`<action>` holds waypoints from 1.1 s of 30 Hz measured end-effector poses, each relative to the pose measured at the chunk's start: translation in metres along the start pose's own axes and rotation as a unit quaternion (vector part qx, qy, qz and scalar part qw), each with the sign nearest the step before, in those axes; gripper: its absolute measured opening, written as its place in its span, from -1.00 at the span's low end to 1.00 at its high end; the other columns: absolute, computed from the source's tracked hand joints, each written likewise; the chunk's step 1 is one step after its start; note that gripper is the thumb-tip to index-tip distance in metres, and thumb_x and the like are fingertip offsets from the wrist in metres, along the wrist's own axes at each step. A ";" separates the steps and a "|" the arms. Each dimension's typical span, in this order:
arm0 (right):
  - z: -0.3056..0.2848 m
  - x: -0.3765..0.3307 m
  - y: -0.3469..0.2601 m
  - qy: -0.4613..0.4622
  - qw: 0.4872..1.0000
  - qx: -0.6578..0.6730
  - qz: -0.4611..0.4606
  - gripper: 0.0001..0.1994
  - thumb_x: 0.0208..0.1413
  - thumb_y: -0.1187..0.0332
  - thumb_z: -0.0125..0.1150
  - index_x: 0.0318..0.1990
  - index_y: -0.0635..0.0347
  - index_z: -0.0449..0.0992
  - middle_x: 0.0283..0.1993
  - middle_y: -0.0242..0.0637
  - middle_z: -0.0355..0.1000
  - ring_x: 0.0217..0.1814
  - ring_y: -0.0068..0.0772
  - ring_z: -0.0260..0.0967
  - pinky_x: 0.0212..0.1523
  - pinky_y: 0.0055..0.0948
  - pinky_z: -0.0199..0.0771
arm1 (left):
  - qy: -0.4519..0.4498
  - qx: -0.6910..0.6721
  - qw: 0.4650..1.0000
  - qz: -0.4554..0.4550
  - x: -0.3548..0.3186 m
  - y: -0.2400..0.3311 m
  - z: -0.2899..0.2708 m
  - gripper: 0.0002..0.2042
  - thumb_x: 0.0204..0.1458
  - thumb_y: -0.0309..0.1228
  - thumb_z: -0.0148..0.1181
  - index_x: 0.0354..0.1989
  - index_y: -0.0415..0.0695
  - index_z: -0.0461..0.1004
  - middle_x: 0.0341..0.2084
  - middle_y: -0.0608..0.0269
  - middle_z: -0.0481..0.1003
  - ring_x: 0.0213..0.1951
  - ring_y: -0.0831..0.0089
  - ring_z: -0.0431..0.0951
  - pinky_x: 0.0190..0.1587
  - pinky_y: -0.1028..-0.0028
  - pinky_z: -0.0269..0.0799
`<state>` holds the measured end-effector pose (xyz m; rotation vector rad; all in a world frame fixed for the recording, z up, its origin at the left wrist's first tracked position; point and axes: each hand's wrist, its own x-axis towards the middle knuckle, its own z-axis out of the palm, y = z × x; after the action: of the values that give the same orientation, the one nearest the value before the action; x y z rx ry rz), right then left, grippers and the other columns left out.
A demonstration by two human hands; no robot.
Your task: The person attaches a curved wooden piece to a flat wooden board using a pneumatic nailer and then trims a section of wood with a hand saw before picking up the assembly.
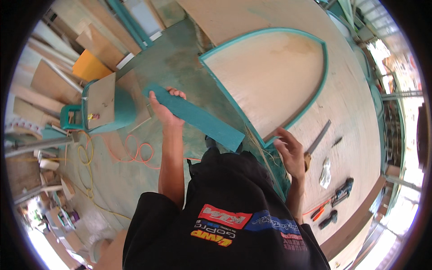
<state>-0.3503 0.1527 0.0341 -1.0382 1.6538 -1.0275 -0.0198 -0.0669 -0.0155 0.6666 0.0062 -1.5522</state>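
Teal board [198,118], a long flat strip painted green-blue, is up in the air over the floor, left of the big table [355,108]. Left hand [163,109] has it by the far-left end, grip closed around it, thumb on top, fingers curled over the far edge, and the strip slants down toward the person's chest. Right hand [289,153] is open, fingers spread, holding nothing, hovering at the near tip of the pointed arch frame [270,76] with teal edging that lies on the table. Just right of that hand lie a hand saw [317,141], pliers [320,210] and a dark power tool [343,191]. Orange cable [135,155] loops across the floor, far left.
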 end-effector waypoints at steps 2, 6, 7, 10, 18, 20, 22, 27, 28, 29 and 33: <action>0.033 0.003 -0.033 -0.091 0.985 0.141 -0.041 -0.47 0.19 0.34 0.39 0.29 0.28 0.42 0.14 -0.18 0.48 -0.01 -0.44 0.50 0.04 -0.39 0.53 | -0.036 -0.022 0.999 -0.007 0.006 -0.007 0.001 -0.49 0.30 0.10 -0.18 -0.27 -0.19 0.34 -0.49 0.25 0.33 -0.39 0.34 0.39 -0.22 0.34 0.42; 0.084 0.005 -0.052 -0.125 0.965 0.216 -0.080 -0.35 0.07 0.35 0.51 0.32 0.27 0.39 0.19 -0.24 0.47 -0.17 -0.54 0.45 -0.06 -0.47 0.53 | -0.052 -0.044 0.996 -0.061 0.018 -0.020 0.009 -0.51 0.29 0.08 -0.13 -0.28 -0.19 0.35 -0.48 0.25 0.35 -0.37 0.35 0.41 -0.19 0.35 0.43; 0.085 0.006 -0.054 -0.122 0.969 0.200 -0.074 -0.32 0.05 0.35 0.53 0.32 0.26 0.38 0.20 -0.25 0.47 -0.19 -0.55 0.44 -0.08 -0.47 0.53 | -0.054 -0.032 0.995 -0.073 0.019 -0.022 0.011 -0.52 0.28 0.07 -0.12 -0.28 -0.19 0.35 -0.48 0.25 0.35 -0.37 0.35 0.42 -0.19 0.34 0.43; 0.079 0.004 -0.058 -0.097 0.982 0.144 -0.077 -0.31 0.05 0.34 0.54 0.33 0.24 0.37 0.12 -0.24 0.52 -0.28 -0.59 0.40 -0.17 -0.50 0.52 | -0.067 -0.001 0.993 -0.093 0.032 -0.024 -0.007 -0.54 0.26 0.06 -0.09 -0.28 -0.18 0.35 -0.48 0.25 0.36 -0.36 0.31 0.42 -0.17 0.28 0.44; 0.060 -0.012 -0.001 0.048 0.920 0.376 0.102 -0.56 0.29 0.30 0.27 0.23 0.32 0.42 -0.29 -0.31 0.54 -0.30 -0.59 0.48 -0.25 -0.53 0.52 | -0.047 0.170 0.954 -0.242 0.002 -0.082 -0.056 -0.43 0.29 0.16 -0.06 0.01 -0.20 0.37 -0.11 0.14 0.49 0.02 0.19 0.43 0.24 0.13 0.25; 0.052 -0.022 0.016 0.114 0.858 0.475 0.161 -0.63 0.37 0.26 0.11 0.20 0.29 0.43 -0.28 -0.29 0.52 -0.27 -0.52 0.52 -0.23 -0.47 0.56 | -0.097 0.219 0.935 -0.263 -0.008 -0.090 -0.058 -0.41 0.29 0.15 -0.02 0.09 -0.22 0.37 0.00 0.12 0.50 0.10 0.18 0.43 0.26 0.14 0.24; 0.042 -0.040 0.029 0.149 0.804 0.545 0.188 -0.63 0.40 0.23 0.08 0.21 0.29 0.42 -0.27 -0.26 0.51 -0.29 -0.52 0.50 -0.22 -0.47 0.56 | -0.159 0.280 0.913 -0.252 -0.029 -0.098 -0.042 -0.40 0.30 0.12 0.01 0.14 -0.24 0.35 0.07 0.11 0.49 0.16 0.19 0.42 0.27 0.17 0.25; 0.013 -0.074 0.078 0.133 0.772 0.594 0.181 -0.52 0.40 0.04 0.06 0.20 0.28 0.40 -0.26 -0.22 0.53 -0.35 -0.44 0.49 -0.26 -0.41 0.57 | -0.252 0.407 0.847 -0.232 -0.038 -0.142 -0.006 -0.41 0.27 0.11 0.10 0.16 -0.21 0.35 0.11 0.10 0.48 0.17 0.21 0.44 0.25 0.29 0.32; -0.003 -0.080 0.084 0.140 0.832 0.500 0.197 -0.48 0.40 -0.05 0.03 0.18 0.28 0.43 -0.24 -0.24 0.55 -0.35 -0.45 0.51 -0.29 -0.42 0.57 | -0.257 0.426 0.837 -0.230 -0.034 -0.148 0.001 -0.40 0.26 0.12 0.12 0.16 -0.20 0.35 0.10 0.10 0.49 0.15 0.22 0.45 0.23 0.31 0.33; -0.016 -0.085 0.106 0.184 0.884 0.385 0.192 -0.47 0.40 -0.07 0.00 0.13 0.29 0.47 -0.23 -0.25 0.57 -0.35 -0.45 0.52 -0.31 -0.41 0.57 | -0.214 0.452 0.841 -0.207 -0.033 -0.151 0.005 -0.40 0.25 0.12 0.14 0.17 -0.19 0.35 0.07 0.10 0.51 0.10 0.24 0.48 0.18 0.33 0.36; -0.136 -0.136 0.211 0.549 0.828 -0.025 0.109 -0.70 0.34 0.18 0.16 -0.13 0.28 0.63 -0.27 -0.10 0.63 -0.22 -0.30 0.59 -0.17 -0.27 0.54 | -0.091 0.489 0.854 -0.149 -0.028 -0.159 0.012 -0.36 0.21 0.13 0.19 0.21 -0.17 0.34 0.00 0.12 0.54 -0.03 0.32 0.53 0.05 0.38 0.41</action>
<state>-0.4870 0.3677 -0.0948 -0.1772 2.6267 -1.5584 -0.1719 -0.0271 -0.0556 1.3515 -0.9200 -1.8752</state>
